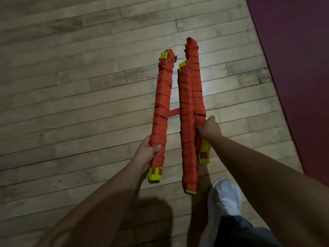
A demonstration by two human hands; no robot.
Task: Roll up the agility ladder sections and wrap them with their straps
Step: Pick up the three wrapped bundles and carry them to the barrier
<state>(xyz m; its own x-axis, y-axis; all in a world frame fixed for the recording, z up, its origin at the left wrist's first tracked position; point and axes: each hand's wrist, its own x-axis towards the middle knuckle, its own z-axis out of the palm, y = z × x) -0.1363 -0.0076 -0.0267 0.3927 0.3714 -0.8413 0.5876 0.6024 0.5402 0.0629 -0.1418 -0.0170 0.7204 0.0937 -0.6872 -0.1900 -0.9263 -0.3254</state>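
Three long bundles of yellow ladder rungs, each wound in red strap, are held above the wooden floor. My left hand grips the left bundle near its lower end. Around the lower part of the right bundle my right hand is closed, and the middle bundle lies against that bundle. A short red strap runs between the left and middle bundles. Yellow rung ends stick out at the bottom.
The floor is light wood planks. A dark red mat covers the right side. My white shoe and dark trouser leg are at the bottom right, just below the bundles.
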